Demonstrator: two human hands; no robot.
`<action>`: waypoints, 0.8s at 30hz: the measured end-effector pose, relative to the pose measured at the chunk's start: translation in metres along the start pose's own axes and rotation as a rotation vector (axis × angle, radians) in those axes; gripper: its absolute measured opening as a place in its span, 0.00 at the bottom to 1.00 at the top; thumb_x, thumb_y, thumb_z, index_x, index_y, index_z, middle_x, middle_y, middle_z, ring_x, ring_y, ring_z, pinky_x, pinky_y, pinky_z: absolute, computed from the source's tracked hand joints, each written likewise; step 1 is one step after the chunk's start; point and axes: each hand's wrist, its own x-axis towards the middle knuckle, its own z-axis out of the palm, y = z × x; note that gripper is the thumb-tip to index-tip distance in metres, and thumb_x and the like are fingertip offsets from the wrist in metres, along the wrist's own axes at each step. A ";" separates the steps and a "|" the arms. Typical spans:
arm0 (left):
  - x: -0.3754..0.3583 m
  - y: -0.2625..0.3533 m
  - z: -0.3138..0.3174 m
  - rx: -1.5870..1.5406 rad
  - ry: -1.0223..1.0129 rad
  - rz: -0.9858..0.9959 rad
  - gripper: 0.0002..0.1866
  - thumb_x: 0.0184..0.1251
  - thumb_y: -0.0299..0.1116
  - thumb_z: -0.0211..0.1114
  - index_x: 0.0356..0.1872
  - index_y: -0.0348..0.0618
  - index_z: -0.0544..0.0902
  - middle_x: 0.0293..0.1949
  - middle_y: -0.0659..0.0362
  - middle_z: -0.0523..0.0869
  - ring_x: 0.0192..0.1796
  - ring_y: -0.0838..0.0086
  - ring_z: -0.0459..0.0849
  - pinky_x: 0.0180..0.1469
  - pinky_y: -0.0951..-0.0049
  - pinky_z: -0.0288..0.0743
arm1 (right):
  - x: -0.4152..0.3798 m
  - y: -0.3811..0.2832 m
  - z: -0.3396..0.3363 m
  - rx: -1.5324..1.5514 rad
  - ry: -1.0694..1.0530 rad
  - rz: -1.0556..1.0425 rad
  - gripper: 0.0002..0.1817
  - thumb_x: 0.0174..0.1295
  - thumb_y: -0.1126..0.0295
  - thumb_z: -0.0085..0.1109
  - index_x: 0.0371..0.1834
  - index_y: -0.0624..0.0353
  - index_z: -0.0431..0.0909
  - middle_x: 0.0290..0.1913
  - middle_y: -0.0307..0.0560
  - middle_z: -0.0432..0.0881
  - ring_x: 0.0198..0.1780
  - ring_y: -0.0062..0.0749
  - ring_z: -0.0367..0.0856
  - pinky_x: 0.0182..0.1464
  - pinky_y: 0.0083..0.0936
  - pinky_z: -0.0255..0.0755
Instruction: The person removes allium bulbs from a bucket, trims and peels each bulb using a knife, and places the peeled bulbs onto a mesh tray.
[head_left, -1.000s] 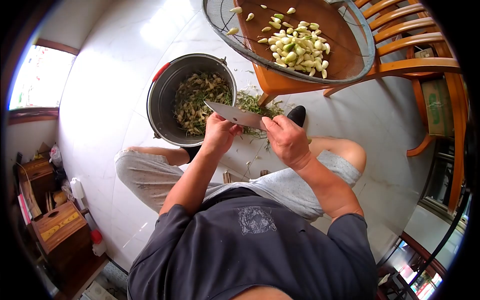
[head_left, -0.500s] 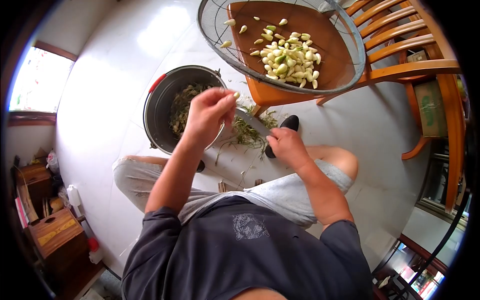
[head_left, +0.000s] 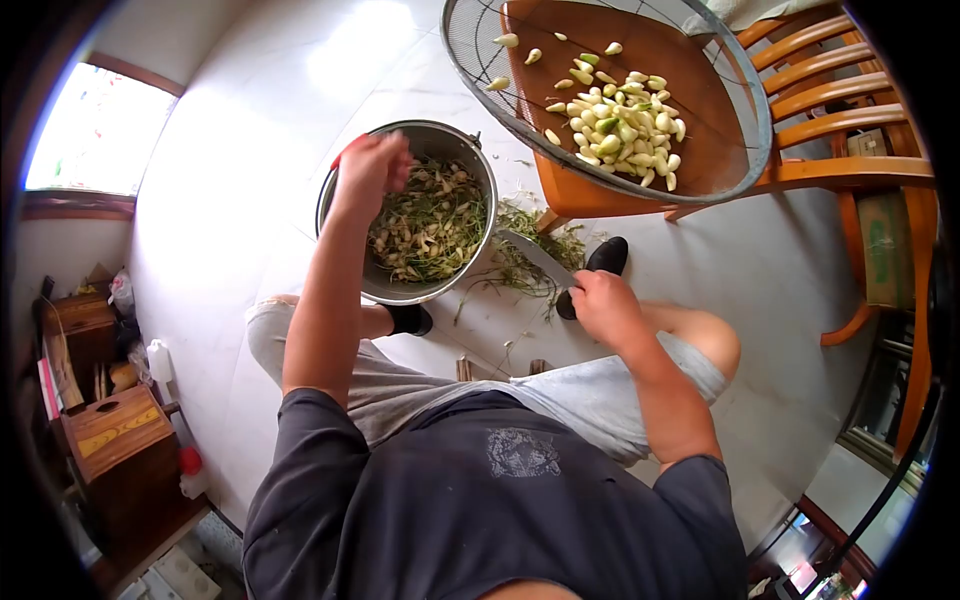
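My right hand (head_left: 608, 305) is wrapped round the handle of a knife (head_left: 540, 257), its grey blade pointing up and left toward the bucket rim. My left hand (head_left: 372, 170) is above the far left part of a metal bucket (head_left: 487, 200); motion smears its fingers, and I cannot see whether anything is in them. Inside the bucket lies a heap of small onion-like bulbs (head_left: 425, 225) with green stalks. Trimmed, pale bulbs (head_left: 625, 125) are piled in a round mesh sieve (head_left: 755, 150) at the upper right.
The sieve rests on a wooden chair (head_left: 820, 178). Cut green stalks (head_left: 515, 262) lie on the tiled floor (head_left: 230, 170) between the bucket and my black shoe (head_left: 607, 256). Wooden cabinets (head_left: 120, 440) stand at the left.
My left hand, which pinched a pale bulb by the blade, has swung left over the bucket; the bulb no longer shows. My right hand still holds the knife. The view has shifted slightly.
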 end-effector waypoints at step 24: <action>0.099 -0.196 0.028 1.530 -0.270 0.246 0.08 0.55 0.30 0.58 0.32 0.48 0.86 0.35 0.52 0.86 0.41 0.60 0.86 0.40 0.62 0.80 | 0.030 -0.017 0.012 -0.040 -0.117 -0.032 0.10 0.58 0.66 0.56 0.38 0.61 0.79 0.35 0.61 0.80 0.40 0.56 0.79 0.44 0.45 0.73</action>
